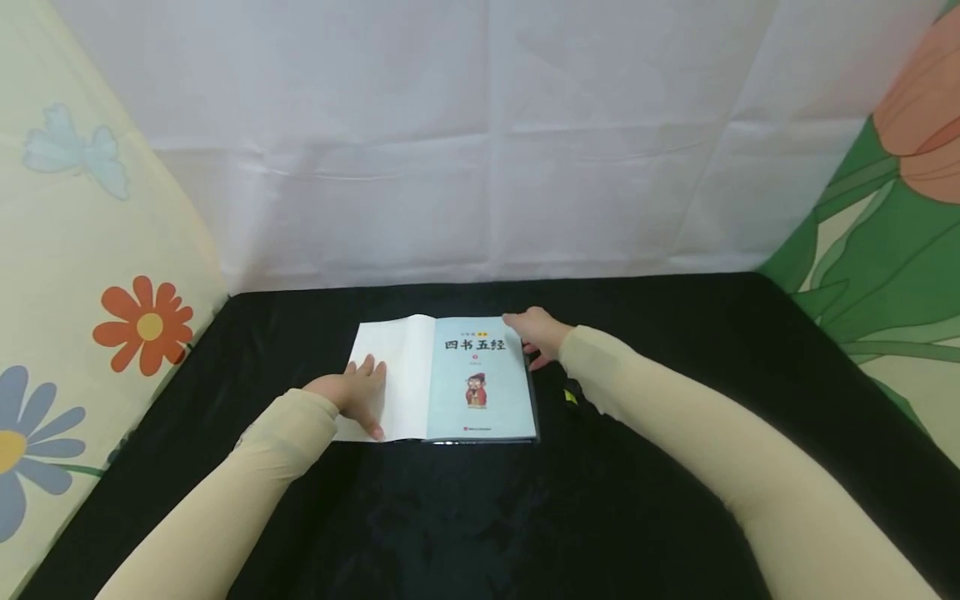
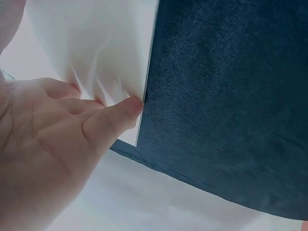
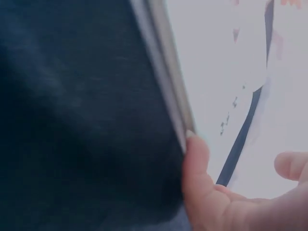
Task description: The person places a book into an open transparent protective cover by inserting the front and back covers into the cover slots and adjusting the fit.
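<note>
Left wrist view shows the fingers of the left hand stretched out almost straight and lying flat on a white page, the tip of one finger touching the page's edge where it meets the black cloth. From the head camera that hand rests palm down on the opened white leaf of a book, fingers slightly spread. The right hand sits at the far right corner of the book; in the right wrist view one of its fingers presses against the stacked page edges, and another fingertip shows apart at the right, so the hand is loosely parted at the book's side rather than clenched. The book lies flat in the middle of the tabletop, its pale blue title page with printed characters and a small cartoon figure facing up. A small yellow-green thing lies just right of the book. Black cloth covers the tabletop. Behind it hangs a white sheet; flowered fabric stands at the left and a green leaf-patterned fabric at the right.
</note>
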Tool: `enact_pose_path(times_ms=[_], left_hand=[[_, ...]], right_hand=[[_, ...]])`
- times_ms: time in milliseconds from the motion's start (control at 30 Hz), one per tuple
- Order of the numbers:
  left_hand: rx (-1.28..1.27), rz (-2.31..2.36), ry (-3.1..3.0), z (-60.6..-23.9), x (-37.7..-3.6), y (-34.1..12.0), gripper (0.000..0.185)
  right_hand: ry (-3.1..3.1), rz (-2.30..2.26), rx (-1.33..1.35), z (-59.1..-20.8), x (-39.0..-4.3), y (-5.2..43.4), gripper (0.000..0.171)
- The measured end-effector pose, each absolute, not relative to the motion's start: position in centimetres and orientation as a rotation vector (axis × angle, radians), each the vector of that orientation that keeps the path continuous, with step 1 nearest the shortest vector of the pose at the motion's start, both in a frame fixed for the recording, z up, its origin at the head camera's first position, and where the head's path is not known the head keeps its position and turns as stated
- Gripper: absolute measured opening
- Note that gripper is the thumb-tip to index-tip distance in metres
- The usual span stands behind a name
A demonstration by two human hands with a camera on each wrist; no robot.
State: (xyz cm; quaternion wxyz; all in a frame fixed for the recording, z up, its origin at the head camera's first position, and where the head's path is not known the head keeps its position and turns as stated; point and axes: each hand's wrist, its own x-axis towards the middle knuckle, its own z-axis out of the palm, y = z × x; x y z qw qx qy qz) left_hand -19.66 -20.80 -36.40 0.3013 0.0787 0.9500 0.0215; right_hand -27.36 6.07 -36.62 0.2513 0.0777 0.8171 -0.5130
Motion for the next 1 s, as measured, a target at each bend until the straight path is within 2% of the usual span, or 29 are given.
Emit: enact_pose_path(times_ms=[367,600,833,1000], left_hand=[[0.208,0.027,2.517,-36.4,-19.8,-20.5,0.113],[0.251,0.004,2.517,-36.4,-19.8,-20.5,0.114],[0.25,0.041,2.516,-36.2,-19.7,-20.5,0.113],[0.235,0.052,2.516,-36.3,-19.7,-20.5,0.113]], right_hand=[[2.298,-1.252,0.332,-36.8,-28.5,5.1,0.054],[2.353,-1.191,0.335,-37.4,-29.1,4.9,0.047],[2.337,-1.253,0.33,-38.0,-29.2,5.1,0.046],[2.406,-1.255,0.249,-38.3,-28.8,5.4,0.044]])
